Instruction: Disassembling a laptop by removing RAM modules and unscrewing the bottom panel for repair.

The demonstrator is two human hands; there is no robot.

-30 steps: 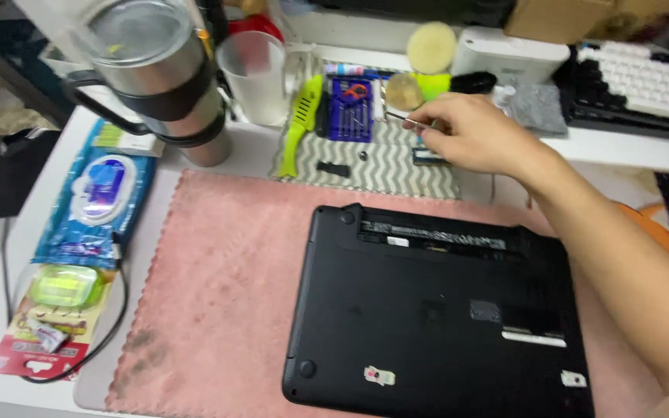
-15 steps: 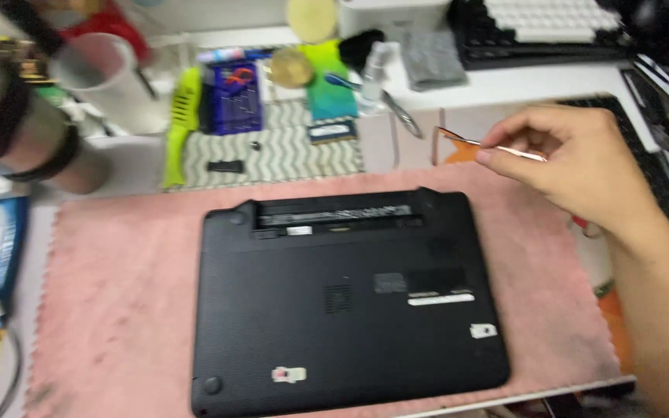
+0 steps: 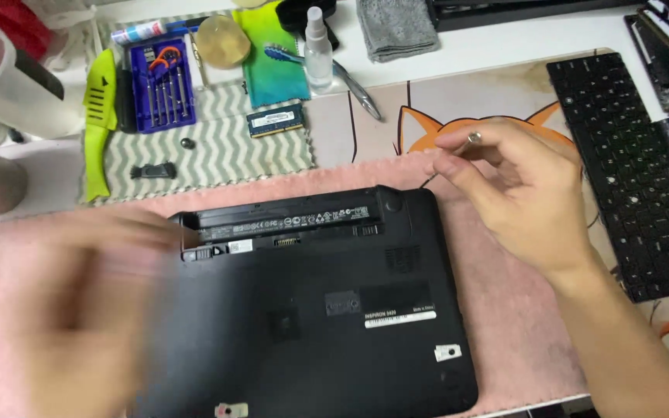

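Fingers of my right hand (image 3: pixel 524 193) pinch a slim silver-tipped screwdriver (image 3: pixel 472 140), above the upturned black plastic laptop (image 3: pixel 311 310), which lies lower-left. My blurred left hand (image 3: pixel 71 310) hovers over its left edge, grip unreadable.

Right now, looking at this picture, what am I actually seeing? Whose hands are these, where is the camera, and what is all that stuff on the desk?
No machine here: a person wears a camera on the head, looking down at their own hands. A black laptop lies upside down on a pink mat. The right hand pinches a small metal-tipped tool, probably a screwdriver. The left hand is a moving blur over the laptop's left side. Behind lie a blue screwdriver set, a memory module, a spray bottle and a black keyboard.
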